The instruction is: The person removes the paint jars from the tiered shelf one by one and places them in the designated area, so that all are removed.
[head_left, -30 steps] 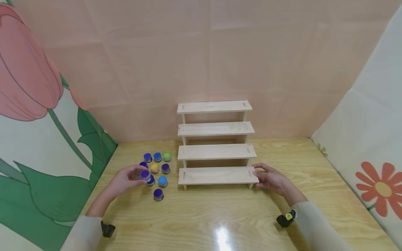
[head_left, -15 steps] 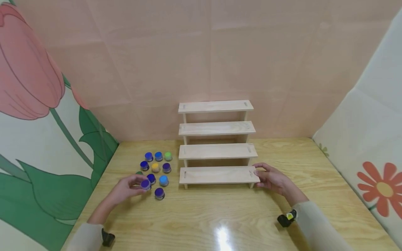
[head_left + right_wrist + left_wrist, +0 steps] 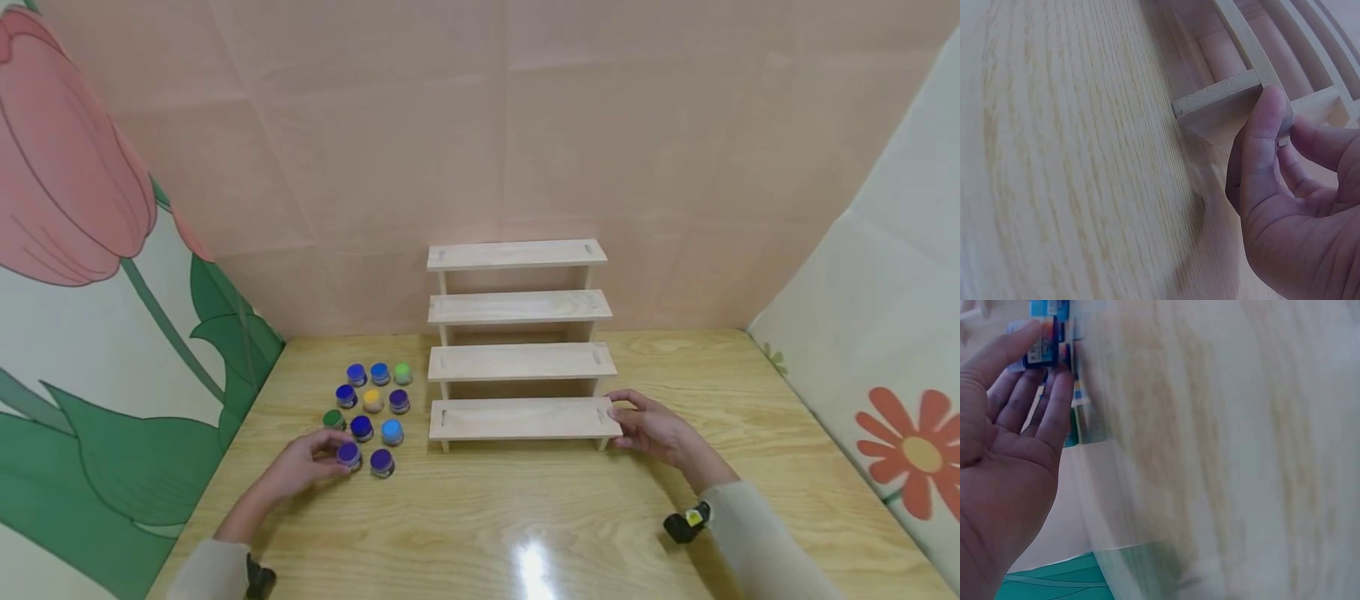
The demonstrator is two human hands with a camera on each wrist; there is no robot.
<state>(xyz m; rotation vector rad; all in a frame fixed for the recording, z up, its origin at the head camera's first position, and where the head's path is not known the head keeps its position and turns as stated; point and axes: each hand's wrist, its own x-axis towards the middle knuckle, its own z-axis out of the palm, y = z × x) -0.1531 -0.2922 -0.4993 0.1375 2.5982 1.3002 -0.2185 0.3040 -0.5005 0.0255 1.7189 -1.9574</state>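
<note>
In the head view my left hand (image 3: 306, 462) holds a small jar with a purple lid (image 3: 348, 454) at the near end of a cluster of similar jars. The left wrist view shows the thumb and fingers around this labelled jar (image 3: 1042, 344). Just right of it stands another purple-lidded jar (image 3: 382, 462); a dark blue-lidded jar (image 3: 362, 428) and a green-lidded one (image 3: 333, 419) lie behind. My right hand (image 3: 651, 429) pinches the right end of the lowest board of a wooden four-step display rack (image 3: 521, 418). Thumb and fingers grip the board's corner (image 3: 1284, 119) in the right wrist view.
More jars stand farther back on the wood-grain table (image 3: 450, 533), with yellow (image 3: 372, 401), light blue (image 3: 392, 432) and light green (image 3: 402, 373) lids among them. A pink backdrop (image 3: 525, 150) rises behind the rack. Flower-printed panels flank both sides.
My left hand has brought the purple-lidded jar nearer and down beside the front jar, revealing the green-lidded one. My right hand stays on the rack.
</note>
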